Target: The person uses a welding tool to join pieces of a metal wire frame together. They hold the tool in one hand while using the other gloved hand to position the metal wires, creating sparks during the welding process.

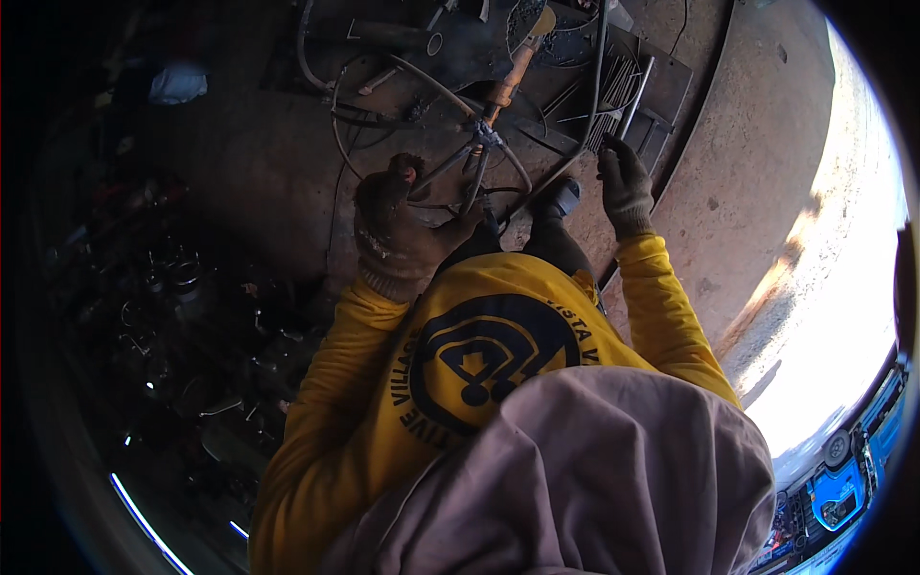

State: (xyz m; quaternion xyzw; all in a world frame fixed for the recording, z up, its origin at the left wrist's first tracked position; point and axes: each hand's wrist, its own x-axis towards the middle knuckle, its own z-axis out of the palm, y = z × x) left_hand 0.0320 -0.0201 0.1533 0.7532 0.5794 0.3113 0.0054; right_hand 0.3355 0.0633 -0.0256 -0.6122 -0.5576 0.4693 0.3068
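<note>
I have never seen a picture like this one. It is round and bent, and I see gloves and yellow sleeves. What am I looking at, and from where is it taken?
There is no machine here, only a person at work. The camera sits on the person's head and looks down, so you see their own body from above: a yellow shirt, a greyish cloth near the lens, and two gloved hands. The wide lens bends straight edges, which is why the picture looks round.

The left hand is closed around a thin metal rod frame. The right hand grips a long thin rod. Beyond them, on the concrete floor, lie dark metal plates, a cable and an orange-handled tool. More metal parts lie in the shadow at left.
</note>
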